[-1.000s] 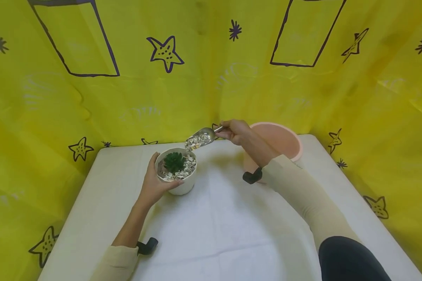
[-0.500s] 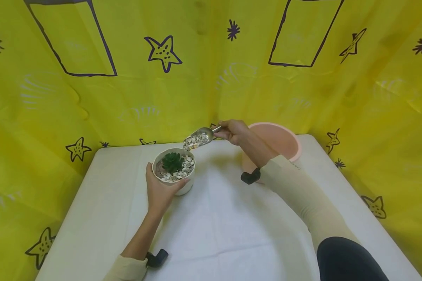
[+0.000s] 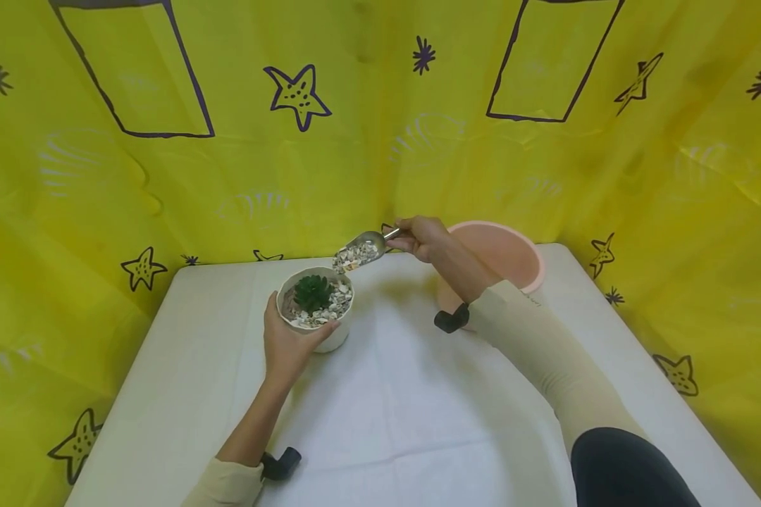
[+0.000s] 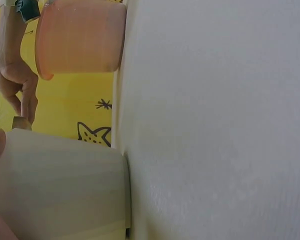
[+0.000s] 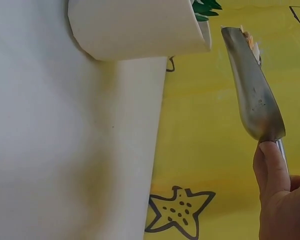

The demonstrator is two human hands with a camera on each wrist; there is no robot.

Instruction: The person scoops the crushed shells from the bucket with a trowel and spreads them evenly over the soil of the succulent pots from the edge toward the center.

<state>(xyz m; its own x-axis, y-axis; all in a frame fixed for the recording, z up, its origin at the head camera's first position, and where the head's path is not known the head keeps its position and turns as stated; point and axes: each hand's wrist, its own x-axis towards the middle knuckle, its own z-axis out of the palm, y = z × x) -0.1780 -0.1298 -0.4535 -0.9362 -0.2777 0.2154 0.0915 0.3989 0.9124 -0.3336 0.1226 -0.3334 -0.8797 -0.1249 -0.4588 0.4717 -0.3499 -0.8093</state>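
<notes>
A white pot [image 3: 335,341] stands on the table, holding a green succulent [image 3: 313,293] and a layer of pale stone chips [image 3: 338,301]. My left hand [image 3: 287,346] grips the pot from its near left side, thumb along the front by the rim; its far fingers are hidden. My right hand [image 3: 421,238] pinches the handle of a metal scoop [image 3: 373,243], heaped with similar chips. The scoop's lip hangs just over the pot's back right rim. In the right wrist view the scoop [image 5: 255,95] is seen from below, near the pot's rim.
A pink bucket [image 3: 507,253] stands at the back right, partly behind my right forearm. The white-covered table [image 3: 406,408] ends at a yellow patterned curtain [image 3: 355,162] behind and at both sides. Black wrist straps show on both arms.
My left hand has shifted lower and nearer around the pot, its wrist moving right. My right hand and the loaded scoop have stayed almost in place.
</notes>
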